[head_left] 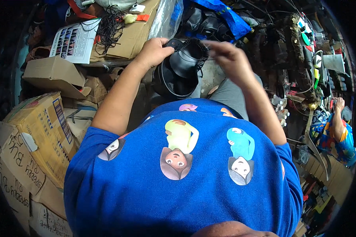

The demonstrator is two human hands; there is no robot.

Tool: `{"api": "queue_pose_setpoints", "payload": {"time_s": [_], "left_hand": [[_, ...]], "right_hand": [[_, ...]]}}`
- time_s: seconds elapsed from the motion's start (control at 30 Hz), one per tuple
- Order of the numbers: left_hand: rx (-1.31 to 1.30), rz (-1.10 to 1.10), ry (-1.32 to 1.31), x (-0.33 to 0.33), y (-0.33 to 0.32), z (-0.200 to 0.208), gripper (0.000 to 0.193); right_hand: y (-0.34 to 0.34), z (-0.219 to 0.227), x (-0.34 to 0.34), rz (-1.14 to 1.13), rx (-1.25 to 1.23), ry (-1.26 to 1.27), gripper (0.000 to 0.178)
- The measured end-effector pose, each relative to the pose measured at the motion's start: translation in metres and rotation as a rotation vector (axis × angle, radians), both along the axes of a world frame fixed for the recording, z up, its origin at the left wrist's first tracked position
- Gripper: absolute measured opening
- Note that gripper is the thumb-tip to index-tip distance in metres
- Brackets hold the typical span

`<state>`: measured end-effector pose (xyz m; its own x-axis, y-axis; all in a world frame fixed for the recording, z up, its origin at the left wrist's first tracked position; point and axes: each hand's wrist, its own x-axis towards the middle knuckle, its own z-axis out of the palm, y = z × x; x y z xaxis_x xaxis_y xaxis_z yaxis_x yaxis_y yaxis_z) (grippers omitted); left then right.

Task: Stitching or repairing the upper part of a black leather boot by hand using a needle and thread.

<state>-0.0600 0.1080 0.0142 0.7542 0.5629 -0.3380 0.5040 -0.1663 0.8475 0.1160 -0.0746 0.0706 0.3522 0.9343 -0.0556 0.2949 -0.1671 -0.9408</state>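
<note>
My left hand [156, 52] is closed on the edge of a black, glossy shoe-like piece [184, 62], thumb on top. Its curved rim shows a row of ridges or stitches along the right side. Just below it is a round black open-topped thing [170, 85], its inside dark; whether the two are joined I cannot tell. My right hand [229, 59] is raised just right of the piece, fingers bent toward its rim and smeared by motion. Any thread or small tool in those fingers is too blurred to make out.
Cardboard boxes [45, 134] are stacked at my left. Beyond them, a printed sheet [75, 41] and a tangle of black cord [110, 33] lie on flat cardboard [136, 39]. Cluttered shelves [304, 55] fill the right, where another person's arm [338, 118] shows.
</note>
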Motion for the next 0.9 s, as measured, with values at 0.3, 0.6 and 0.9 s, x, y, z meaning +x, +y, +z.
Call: {"api": "queue_pose_setpoints", "payload": {"time_s": [0.3,0.6,0.9], "left_hand": [[-0.211,0.025,-0.051,0.001,0.003,0.001,0.020],[-0.234,0.005,-0.087,0.001,0.006,-0.003,0.019],[-0.313,-0.065,-0.137,-0.001,0.015,-0.010,0.025]], "right_hand": [[0.032,-0.038,-0.026,0.154,-0.114,-0.494,0.020],[0.036,-0.043,-0.026,0.130,-0.108,-0.475,0.020],[0.038,-0.039,-0.032,0.145,-0.085,-0.617,0.021]]}}
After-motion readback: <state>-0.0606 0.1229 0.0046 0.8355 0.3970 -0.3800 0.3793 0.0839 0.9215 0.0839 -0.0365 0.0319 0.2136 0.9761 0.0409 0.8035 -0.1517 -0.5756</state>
